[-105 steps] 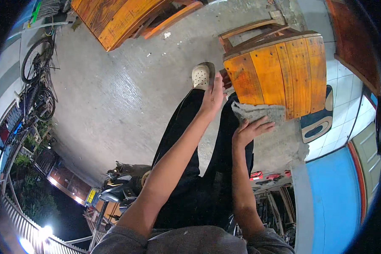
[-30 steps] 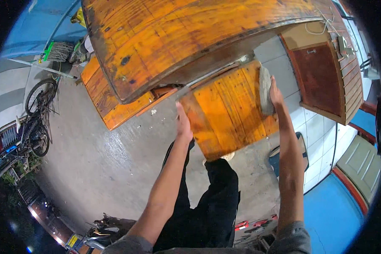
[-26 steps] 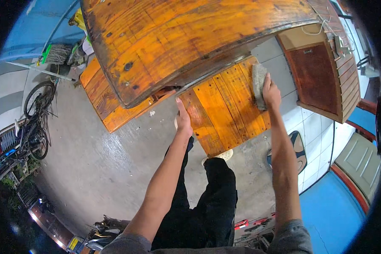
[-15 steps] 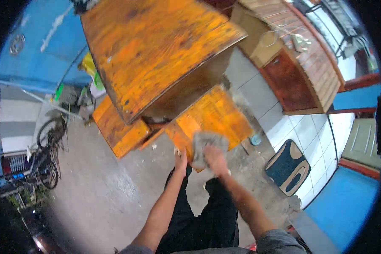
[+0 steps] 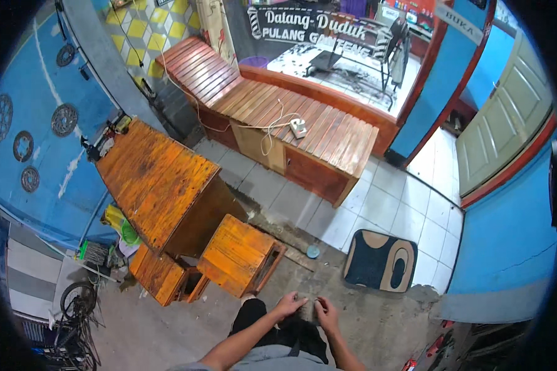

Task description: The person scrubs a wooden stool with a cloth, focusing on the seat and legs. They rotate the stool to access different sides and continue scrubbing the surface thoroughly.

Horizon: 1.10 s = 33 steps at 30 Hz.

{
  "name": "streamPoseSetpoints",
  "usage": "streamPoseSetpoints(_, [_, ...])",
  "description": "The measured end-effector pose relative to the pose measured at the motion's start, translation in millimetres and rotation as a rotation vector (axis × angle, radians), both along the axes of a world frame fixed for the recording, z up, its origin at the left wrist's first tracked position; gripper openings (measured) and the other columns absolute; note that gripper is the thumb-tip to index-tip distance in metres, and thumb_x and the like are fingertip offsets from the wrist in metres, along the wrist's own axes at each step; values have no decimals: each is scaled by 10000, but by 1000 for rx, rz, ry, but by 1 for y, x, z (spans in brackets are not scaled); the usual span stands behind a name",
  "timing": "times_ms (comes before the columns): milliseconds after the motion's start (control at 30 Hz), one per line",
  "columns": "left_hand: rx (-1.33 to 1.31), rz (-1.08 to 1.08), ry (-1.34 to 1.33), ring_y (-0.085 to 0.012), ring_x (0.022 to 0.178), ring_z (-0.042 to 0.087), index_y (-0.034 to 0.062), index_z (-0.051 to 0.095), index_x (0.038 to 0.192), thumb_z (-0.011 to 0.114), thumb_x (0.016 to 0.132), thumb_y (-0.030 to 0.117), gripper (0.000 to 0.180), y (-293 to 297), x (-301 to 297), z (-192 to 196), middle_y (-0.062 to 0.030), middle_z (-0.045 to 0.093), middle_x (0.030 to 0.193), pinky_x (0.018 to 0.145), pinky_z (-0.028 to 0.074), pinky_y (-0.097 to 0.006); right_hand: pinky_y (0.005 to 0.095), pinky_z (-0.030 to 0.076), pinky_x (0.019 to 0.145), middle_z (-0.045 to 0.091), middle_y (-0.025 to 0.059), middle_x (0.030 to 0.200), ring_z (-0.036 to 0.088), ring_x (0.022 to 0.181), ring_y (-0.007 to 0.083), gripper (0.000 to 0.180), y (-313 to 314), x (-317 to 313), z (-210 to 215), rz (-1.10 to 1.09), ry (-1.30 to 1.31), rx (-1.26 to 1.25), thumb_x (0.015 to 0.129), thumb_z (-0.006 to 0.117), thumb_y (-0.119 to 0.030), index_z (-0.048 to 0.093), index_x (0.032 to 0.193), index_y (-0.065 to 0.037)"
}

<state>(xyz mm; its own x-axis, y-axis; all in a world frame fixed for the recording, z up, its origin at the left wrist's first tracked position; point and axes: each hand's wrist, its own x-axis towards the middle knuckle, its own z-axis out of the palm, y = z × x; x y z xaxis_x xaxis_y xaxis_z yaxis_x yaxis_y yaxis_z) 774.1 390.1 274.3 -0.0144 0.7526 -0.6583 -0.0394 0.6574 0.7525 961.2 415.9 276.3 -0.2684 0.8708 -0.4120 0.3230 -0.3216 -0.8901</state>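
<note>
In front of my lap, my left hand and my right hand are close together, their fingers pinched. Between them hangs a grey cloth, hard to tell apart from the grey floor behind it. A little ahead and to the left stands an orange-brown wooden stool, which neither hand touches. A second wooden stool stands to its left, partly hidden by a tall wooden table with a worn orange top.
A slatted wooden bench bears a white power strip with a cord. On the tiles lies a dark blue and tan mat. A small round teal object is near the stool. A bicycle stands at lower left.
The right hand has left the stool top, where it pressed the cloth. The left hand has let go of the stool's edge. Both are now nearer my body, and my view has swung up and right.
</note>
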Motion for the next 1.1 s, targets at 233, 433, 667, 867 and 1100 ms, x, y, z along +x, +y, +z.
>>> streamPoseSetpoints(233, [559,156,-7,-106,833,572,12,572,1142,613,966,308,347,69,14,61,-55,626,926,684,494,-287,327,428,990,609,150,1245,560,1174,231,533,73,12,61,70,65,-113,949,617,-345,528,1324,23])
streamPoseSetpoints(433, [176,307,-280,-96,927,580,61,514,1238,552,1006,258,306,94,-24,85,-32,597,1018,744,502,-261,343,419,1006,560,157,1310,542,1190,247,677,129,-50,90,282,46,338,908,682,-273,382,1434,30])
streamPoseSetpoints(667, [251,339,-25,-100,819,503,18,583,986,478,1029,284,289,188,-51,77,-15,549,876,753,434,-278,311,503,858,635,191,1171,627,1026,204,538,233,-74,76,316,23,-46,899,693,-234,515,1323,46])
streamPoseSetpoints(867, [287,626,-401,-100,644,467,79,512,773,486,1033,326,361,293,-94,102,6,503,697,600,394,-272,291,503,761,686,73,951,654,891,158,278,340,-112,96,196,221,-275,951,567,-154,629,1164,14])
streamPoseSetpoints(1100, [88,807,-409,-124,817,595,31,604,1071,613,947,467,453,352,-146,131,2,614,866,770,486,-291,287,502,717,661,42,880,597,810,103,212,435,-216,112,484,80,-47,893,628,-57,620,1084,35])
